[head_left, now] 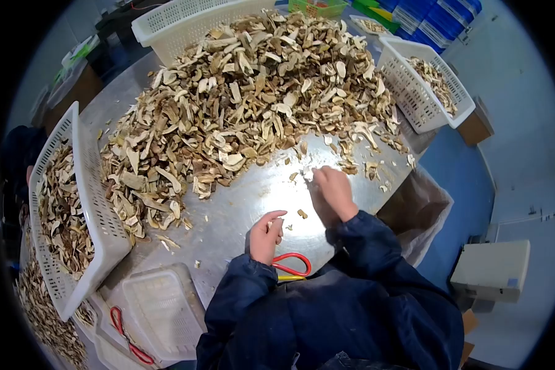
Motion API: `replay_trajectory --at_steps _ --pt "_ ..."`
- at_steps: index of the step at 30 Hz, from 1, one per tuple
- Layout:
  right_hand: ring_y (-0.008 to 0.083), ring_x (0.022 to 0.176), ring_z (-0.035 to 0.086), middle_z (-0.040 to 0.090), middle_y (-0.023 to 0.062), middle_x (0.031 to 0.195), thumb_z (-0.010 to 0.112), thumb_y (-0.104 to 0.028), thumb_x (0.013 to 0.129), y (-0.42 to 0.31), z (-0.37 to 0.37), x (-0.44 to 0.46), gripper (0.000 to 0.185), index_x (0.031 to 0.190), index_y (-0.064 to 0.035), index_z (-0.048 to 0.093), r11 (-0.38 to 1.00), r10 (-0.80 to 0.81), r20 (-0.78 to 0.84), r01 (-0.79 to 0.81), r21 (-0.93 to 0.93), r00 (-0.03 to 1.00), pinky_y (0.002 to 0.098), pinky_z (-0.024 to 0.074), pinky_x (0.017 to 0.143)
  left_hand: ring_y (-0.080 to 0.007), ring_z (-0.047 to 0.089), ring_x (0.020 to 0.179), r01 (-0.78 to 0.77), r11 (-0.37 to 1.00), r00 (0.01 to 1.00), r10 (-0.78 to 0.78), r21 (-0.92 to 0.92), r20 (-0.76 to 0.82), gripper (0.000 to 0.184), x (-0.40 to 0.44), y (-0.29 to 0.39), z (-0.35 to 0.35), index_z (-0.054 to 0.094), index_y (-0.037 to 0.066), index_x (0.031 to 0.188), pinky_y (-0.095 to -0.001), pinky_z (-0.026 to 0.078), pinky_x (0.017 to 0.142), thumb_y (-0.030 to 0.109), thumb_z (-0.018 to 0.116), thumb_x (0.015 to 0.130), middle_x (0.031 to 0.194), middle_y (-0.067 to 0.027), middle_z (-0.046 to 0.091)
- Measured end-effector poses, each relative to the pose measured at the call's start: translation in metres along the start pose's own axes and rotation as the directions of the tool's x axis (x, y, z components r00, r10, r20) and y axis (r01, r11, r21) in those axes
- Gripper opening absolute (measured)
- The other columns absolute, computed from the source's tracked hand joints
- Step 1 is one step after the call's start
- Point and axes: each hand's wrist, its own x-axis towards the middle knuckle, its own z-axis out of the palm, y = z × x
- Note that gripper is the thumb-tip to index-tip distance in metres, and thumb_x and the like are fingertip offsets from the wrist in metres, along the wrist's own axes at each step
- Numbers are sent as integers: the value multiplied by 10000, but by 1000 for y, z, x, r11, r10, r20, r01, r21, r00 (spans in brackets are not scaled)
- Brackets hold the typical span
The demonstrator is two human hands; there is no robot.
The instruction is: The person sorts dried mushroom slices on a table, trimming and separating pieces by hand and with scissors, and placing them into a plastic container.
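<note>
Dried mushroom slices (246, 105), too many to count, their long axes at all angles, lie heaped beyond the left hand (266, 237) and right hand (336, 191), nearer the right, toward the far edge of the surface (240, 206). Right-hand fingers bunch at pale fragments (308, 175), any pinch unclear; left-hand fingers curl, grip indeterminable. Three white perforated baskets (105, 253) flank the slices.

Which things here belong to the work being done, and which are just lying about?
Apparently part of the job:
- left hand
- right hand
- mushroom slices
- metal table
- left basket

Apparently just lying about:
- blue crates
- white box
- scissors at lower left
</note>
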Motion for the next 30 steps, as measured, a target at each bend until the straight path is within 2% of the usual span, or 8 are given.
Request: replay_trajectory --at_steps 2,5,10,20,23,25,27,30 --pt "372 667 599 620 170 690 545 -282 850 5 -7 30 292 713 -30 603 980 -63 -108 41 -193 992 449 464 616 -63 385 529 -4 999 1000 4 35 17 380 2 2 -1 488 5 1277 -203 318 479 96 497 908 650 16 450" --pt "347 695 617 626 163 700 577 -245 813 4 0 69 240 709 -30 607 980 -185 -140 173 -93 973 443 477 623 -65 377 532 -5 991 996 17 -135 89 367 4 0 -2 475 -9 1266 -211 321 485 89 493 912 659 11 446" --pt "367 755 603 618 177 775 616 -227 781 -9 21 94 205 766 -23 610 934 -149 34 152 -322 988 459 470 653 -81 380 566 36 948 991 7 -315 133 308 7 -3 -10 480 -13 1213 -226 333 527 93 479 923 677 2 441" --pt "325 725 637 642 160 783 571 -150 768 6 34 83 150 751 -17 637 830 -357 11 322 -456 934 413 510 647 -95 452 658 62 832 979 58 -551 197 270 13 -15 -20 493 -5 1181 -234 378 587 95 477 930 760 -18 501" --pt "319 690 632 654 159 738 604 -198 761 11 21 85 193 744 -16 664 964 -262 -12 261 -57 965 395 499 620 -114 508 778 68 812 984 41 -580 172 305 14 -15 -19 458 16 1224 -267 459 697 113 473 935 862 -20 521" --pt "233 607 622 653 120 668 614 -209 753 16 17 89 208 740 -11 678 986 -86 85 73 151 993 331 484 590 -127 528 869 104 775 983 14 -623 182 315 13 -13 -21 451 31 1240 -293 474 790 122 474 939 950 -23 534" --pt "182 567 608 645 89 637 604 -193 758 23 15 90 204 732 -2 672 950 59 183 -111 291 981 297 476 570 -133 536 932 127 759 982 -4 -638 191 321 12 -11 -22 447 45 1252 -313 477 857 130 472 943 1013 -23 541" --pt "136 536 592 629 63 605 596 -178 769 33 17 91 206 738 14 662 947 15 158 -65 314 987 274 462 531 -134 528 969 135 764 981 -12 -631 194 323 10 -10 -21 446 59 1261 -324 466 896 138 462 948 1056 -21 540"
